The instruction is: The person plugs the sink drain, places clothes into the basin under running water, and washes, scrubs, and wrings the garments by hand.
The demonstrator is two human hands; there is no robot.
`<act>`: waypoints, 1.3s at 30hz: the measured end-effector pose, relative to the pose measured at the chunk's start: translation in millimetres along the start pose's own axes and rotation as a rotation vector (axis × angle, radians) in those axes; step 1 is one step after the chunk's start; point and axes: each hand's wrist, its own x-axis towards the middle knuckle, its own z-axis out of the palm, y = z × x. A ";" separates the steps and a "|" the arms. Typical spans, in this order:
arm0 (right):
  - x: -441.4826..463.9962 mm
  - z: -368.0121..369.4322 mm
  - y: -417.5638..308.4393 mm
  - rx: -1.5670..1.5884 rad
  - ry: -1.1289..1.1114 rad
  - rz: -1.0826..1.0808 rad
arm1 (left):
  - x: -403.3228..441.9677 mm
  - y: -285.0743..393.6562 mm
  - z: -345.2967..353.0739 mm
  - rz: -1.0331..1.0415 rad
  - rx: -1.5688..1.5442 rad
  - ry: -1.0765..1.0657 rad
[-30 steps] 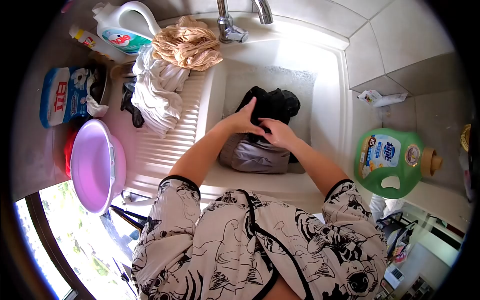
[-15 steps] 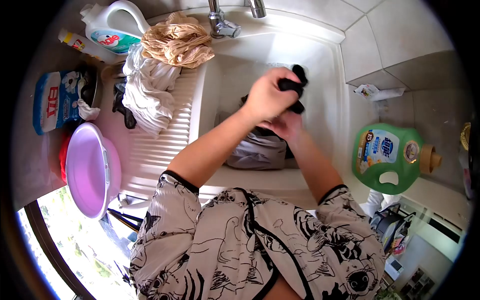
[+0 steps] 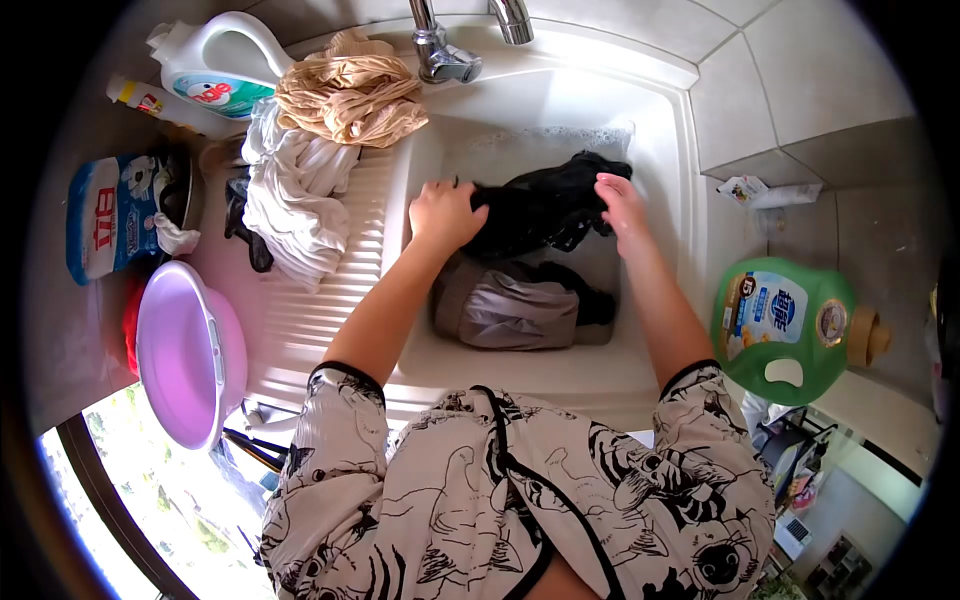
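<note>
A wet black garment stretches across the white sink, spread between my two hands. My left hand grips its left end near the sink's inner left wall, thumb over the cloth. At the right end, my right hand has its fingers bent onto the fabric, the fingertips partly hidden. Just below the black garment, a grey cloth lies bunched in the sink, with dark cloth at its right side. Shallow water with some foam shows at the sink's far side.
On the ribbed drainboard lie white clothing and a tan garment. A chrome faucet rises behind. Detergent bottles and a purple basin are left; a green detergent jug is right.
The black garment was bunched between both hands at the sink's middle. Now my hands are apart, left and right, and the garment is spread out between them.
</note>
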 end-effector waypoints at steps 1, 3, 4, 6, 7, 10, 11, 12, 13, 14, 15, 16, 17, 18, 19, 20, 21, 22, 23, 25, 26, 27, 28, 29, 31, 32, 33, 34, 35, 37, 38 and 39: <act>12.7 3.9 12.6 0.000 -0.001 0.002 | 5.7 -3.3 10.3 0.042 0.268 0.002; 35.1 12.3 34.8 -0.678 0.242 -0.798 | 19.3 1.7 35.8 0.053 0.275 -0.015; 37.1 23.6 37.7 -0.740 0.287 -0.789 | 22.7 9.8 48.3 0.096 0.260 0.007; 34.1 44.3 38.4 -0.948 0.212 -0.682 | 25.7 30.2 68.2 0.097 0.200 -0.092; 30.0 50.6 34.3 -1.077 0.164 -0.600 | 25.2 42.2 74.1 0.058 0.156 -0.203; 42.1 60.1 55.0 -1.229 0.076 -0.508 | 30.1 47.8 94.7 0.033 0.157 -0.300; 42.9 60.3 62.3 -1.258 0.065 -0.513 | 33.0 43.9 100.3 0.052 0.188 -0.302; 45.5 61.1 70.8 -1.276 0.067 -0.542 | 38.2 38.8 104.8 0.053 0.184 -0.310; 47.7 62.7 79.0 -1.278 0.062 -0.534 | 43.9 32.2 108.1 0.106 0.243 -0.300; 51.5 66.7 85.9 -1.291 0.064 -0.515 | 49.9 26.6 111.0 0.153 0.303 -0.287; 53.7 70.6 88.9 -1.303 0.066 -0.495 | 54.5 25.0 111.6 0.148 0.303 -0.293; 56.6 73.8 91.0 -1.326 0.069 -0.481 | 59.3 23.3 112.0 0.160 0.313 -0.292; 60.3 76.3 92.9 -1.325 0.063 -0.476 | 62.6 22.3 112.9 0.177 0.321 -0.294; 64.4 78.4 95.0 -1.320 0.046 -0.452 | 64.9 21.1 113.1 0.175 0.322 -0.301; 68.3 78.6 96.5 -1.316 0.034 -0.427 | 66.7 21.2 113.1 0.186 0.329 -0.295; 72.0 78.6 97.2 -1.318 0.031 -0.423 | 68.1 21.0 113.6 0.195 0.336 -0.286; 74.1 78.4 95.1 -1.260 -0.021 -0.368 | 69.5 19.6 118.0 0.195 0.335 -0.290; 75.0 78.2 92.8 -1.202 -0.074 -0.315 | 70.3 17.8 123.5 0.191 0.332 -0.303; 76.3 77.7 89.4 -1.201 -0.075 -0.316 | 70.9 16.0 127.2 0.188 0.332 -0.312; 71.9 78.4 75.1 -1.259 -0.105 -0.281 | 65.1 21.6 117.4 0.137 0.179 -0.356; 74.3 76.9 76.3 -1.255 -0.103 -0.287 | 61.3 23.4 110.4 0.085 0.022 -0.394; 78.0 72.0 81.1 -1.093 -0.121 -0.404 | 53.8 22.5 104.5 0.084 0.025 -0.389; 83.2 65.0 85.0 -0.937 -0.140 -0.523 | 45.3 24.3 100.0 0.149 0.169 -0.420; 89.3 57.8 88.0 -0.947 -0.136 -0.538 | 42.1 27.5 95.9 0.216 0.310 -0.445; 93.0 47.0 85.3 -0.652 -0.139 -0.445 | 50.2 16.0 87.5 0.249 0.380 -0.434; 84.6 40.6 84.0 -0.626 -0.043 -0.528 | 57.8 4.1 88.5 0.264 0.392 -0.343; 72.2 35.5 81.4 -0.633 -0.036 -0.529 | 65.3 -5.1 91.6 0.278 0.403 -0.251; 61.3 31.5 79.4 -0.715 0.090 -0.657 | 73.1 -12.5 97.1 0.283 0.399 -0.244; 49.9 30.1 77.8 -0.792 0.218 -0.781 | 79.6 -19.3 103.0 0.151 0.159 -0.138; 43.8 38.6 86.1 -0.755 0.315 -0.701 | 94.0 -15.9 99.3 0.026 -0.076 -0.026; 43.2 46.0 86.1 -0.323 0.281 -0.237 | 99.9 -8.9 95.5 -0.111 -0.337 -0.090; 43.1 56.1 83.3 0.113 0.221 0.217 | 103.2 -0.5 89.6 -0.252 -0.599 -0.148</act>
